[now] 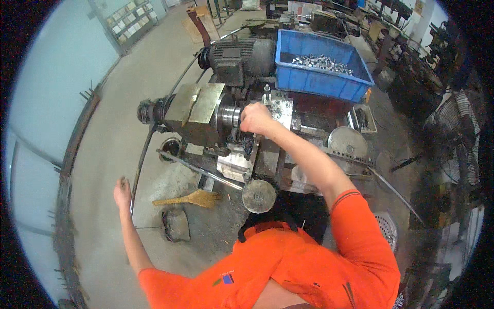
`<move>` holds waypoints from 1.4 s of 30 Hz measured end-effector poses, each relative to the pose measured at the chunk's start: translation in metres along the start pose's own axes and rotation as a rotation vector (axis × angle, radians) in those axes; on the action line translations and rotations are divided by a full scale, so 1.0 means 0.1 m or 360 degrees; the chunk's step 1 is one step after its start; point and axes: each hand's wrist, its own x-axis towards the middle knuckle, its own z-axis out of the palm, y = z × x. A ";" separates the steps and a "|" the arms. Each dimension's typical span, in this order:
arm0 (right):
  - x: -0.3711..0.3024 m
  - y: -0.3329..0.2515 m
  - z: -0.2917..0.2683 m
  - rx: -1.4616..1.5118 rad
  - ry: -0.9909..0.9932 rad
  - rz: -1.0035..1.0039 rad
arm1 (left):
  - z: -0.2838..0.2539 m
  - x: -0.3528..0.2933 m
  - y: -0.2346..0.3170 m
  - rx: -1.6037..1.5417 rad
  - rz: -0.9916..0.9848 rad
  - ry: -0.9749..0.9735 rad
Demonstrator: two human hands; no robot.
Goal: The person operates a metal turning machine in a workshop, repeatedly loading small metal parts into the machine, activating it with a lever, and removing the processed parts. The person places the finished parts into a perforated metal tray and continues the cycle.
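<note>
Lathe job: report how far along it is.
Done: the blue plastic bin behind the grey metal lathe already holds a layer of small shiny metal parts. In hand: the right hand is at the lathe's round chuck, while the left hand grips a long dark lever. Left: the bin is far from full.

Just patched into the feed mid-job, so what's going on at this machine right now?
A person in an orange shirt stands at a small metal lathe. Their right hand is up at the chuck, fingers curled at its face. Their left hand grips the long dark lever hanging off the machine's left side. A blue bin holding small metal parts sits behind the lathe.
</note>
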 end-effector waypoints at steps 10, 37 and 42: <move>0.01 -0.07 0.02 -0.0143 -0.0072 -0.0161 | 0.22 -1.03 0.58 0.0095 -0.0341 -0.0230; -5.01 2.35 -0.49 0.0110 0.0842 0.1728 | 1.02 -0.34 -0.09 -0.1764 -0.0728 -0.1152; -6.54 2.26 0.02 -0.0400 0.0463 0.2700 | 1.01 -0.16 0.12 -0.1632 -0.0719 -0.1241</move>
